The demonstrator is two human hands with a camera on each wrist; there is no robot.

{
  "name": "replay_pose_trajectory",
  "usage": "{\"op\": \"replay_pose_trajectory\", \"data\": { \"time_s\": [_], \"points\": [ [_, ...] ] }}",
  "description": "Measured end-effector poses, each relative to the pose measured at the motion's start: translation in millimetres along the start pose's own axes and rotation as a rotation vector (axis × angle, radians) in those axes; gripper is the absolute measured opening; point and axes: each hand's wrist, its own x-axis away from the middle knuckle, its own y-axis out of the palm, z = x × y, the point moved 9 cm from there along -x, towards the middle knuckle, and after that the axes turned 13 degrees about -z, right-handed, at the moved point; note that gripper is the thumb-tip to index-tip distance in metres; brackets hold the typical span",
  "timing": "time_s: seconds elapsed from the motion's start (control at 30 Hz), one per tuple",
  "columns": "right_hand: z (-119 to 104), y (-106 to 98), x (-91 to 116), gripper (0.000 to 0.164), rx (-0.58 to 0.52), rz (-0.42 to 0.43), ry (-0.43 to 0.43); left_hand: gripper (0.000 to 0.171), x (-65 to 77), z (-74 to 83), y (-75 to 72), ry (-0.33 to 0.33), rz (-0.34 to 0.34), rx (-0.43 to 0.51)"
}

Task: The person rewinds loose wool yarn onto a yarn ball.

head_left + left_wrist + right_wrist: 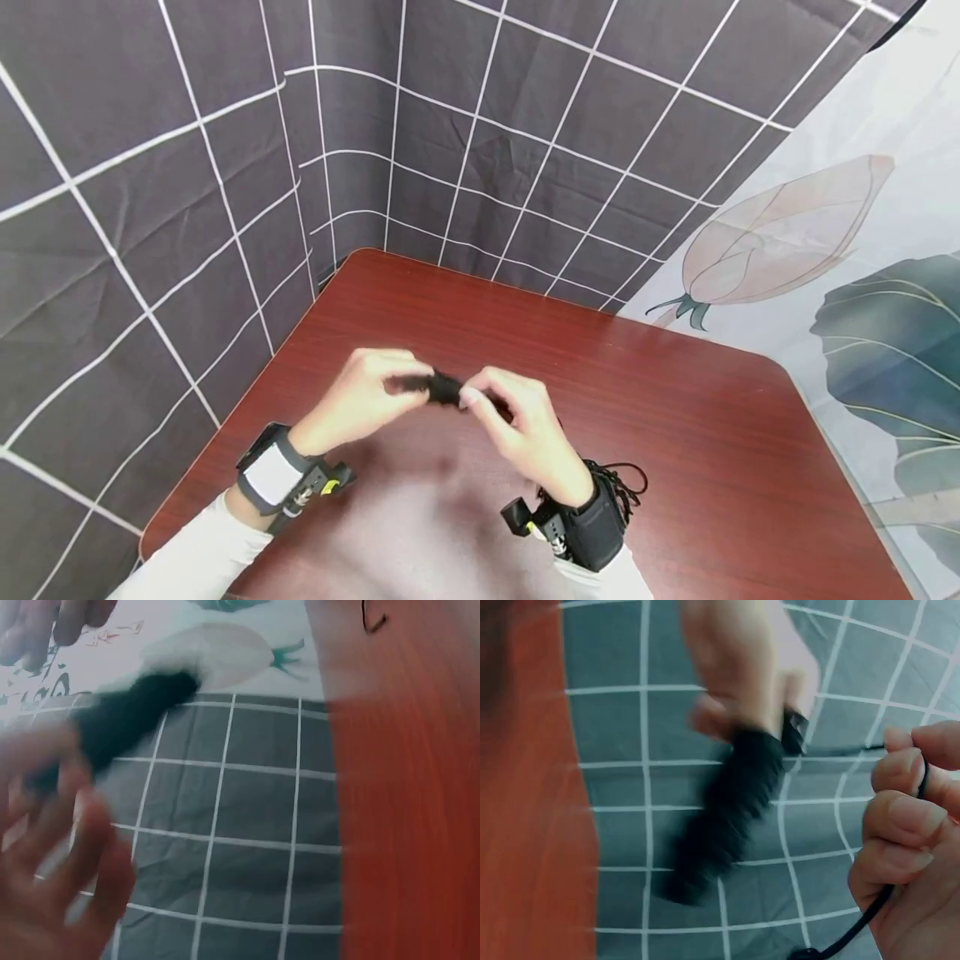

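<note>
My left hand (367,392) grips a thick black bundle (724,814), ribbed like cord wound round and round. It is blurred and tilted in the right wrist view. In the head view the bundle's middle (444,388) shows between the two hands, above the table. A thin black cord (862,919) runs from the bundle to my right hand (525,421). The right fingers (907,814) curl round this cord, with thumb and forefinger pinching it close to the bundle. In the left wrist view the left hand (67,855) is blurred around the bundle's near end.
Loose black cord loops (633,483) show beside the right wrist strap. Below the hands lies a reddish-brown table (675,400) with rounded corners. Dark grey cloth with white grid lines (480,125) hangs behind and at left. A pale floral cloth (795,250) hangs at right.
</note>
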Motion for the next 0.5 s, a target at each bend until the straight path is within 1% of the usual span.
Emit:
{"op": "replay_pose_trajectory", "data": {
  "time_s": [0.03,0.07,0.1,0.13,0.17,0.2,0.23,0.27,0.3,0.33,0.37,0.4,0.43,0.47,0.5],
  "points": [
    [2,-5,0,0.01,0.003,0.024,0.005,0.018,-0.5,5.1,6.8,0.039,-0.083,0.043],
    [4,-9,-1,0.009,0.002,0.045,0.01,0.018,-0.5,9.6,11.3,0.074,-0.145,0.111],
    [7,-11,-1,0.008,-0.003,0.058,0.016,0.018,-0.1,13.1,12.8,0.102,-0.179,0.199],
    [10,-11,-1,0.008,-0.015,0.06,0.021,0.018,-0.1,16.4,11.5,0.13,-0.187,0.28],
    [12,-8,-2,0.008,-0.024,0.053,0.024,0.018,-0.7,18.5,8.4,0.159,-0.175,0.369],
    [14,-4,-1,0.011,-0.028,0.039,0.028,0.019,-1.3,16.6,3.5,0.162,-0.129,0.453],
    [14,1,-1,0.012,-0.036,0.02,0.026,0.02,-1.8,14.2,-3.0,0.162,-0.064,0.513],
    [14,7,-1,0.012,-0.039,-0.003,0.021,0.022,-1.9,11.5,-9.9,0.163,0.013,0.539],
    [12,13,-1,0.013,-0.04,-0.032,0.011,0.023,-1.5,8.1,-15.9,0.152,0.089,0.531],
    [10,19,-1,0.013,-0.043,-0.059,0.001,0.022,-0.9,4.4,-20.3,0.131,0.151,0.485],
    [7,23,0,0.012,-0.036,-0.08,-0.011,0.022,0.2,1.1,-23.7,0.102,0.201,0.413],
    [3,25,0,0.012,-0.032,-0.094,-0.02,0.021,1.7,-2.5,-26.0,0.056,0.242,0.306],
    [0,26,0,0.011,-0.034,-0.104,-0.027,0.02,2.7,-5.5,-26.4,0.014,0.26,0.202],
    [-2,24,-1,0.011,-0.029,-0.104,-0.028,0.02,3.5,-8.2,-25.4,-0.023,0.261,0.108],
    [-4,20,-1,0.011,-0.026,-0.091,-0.032,0.02,3.4,-10.4,-22.7,-0.047,0.238,0.039]
  ]
}}
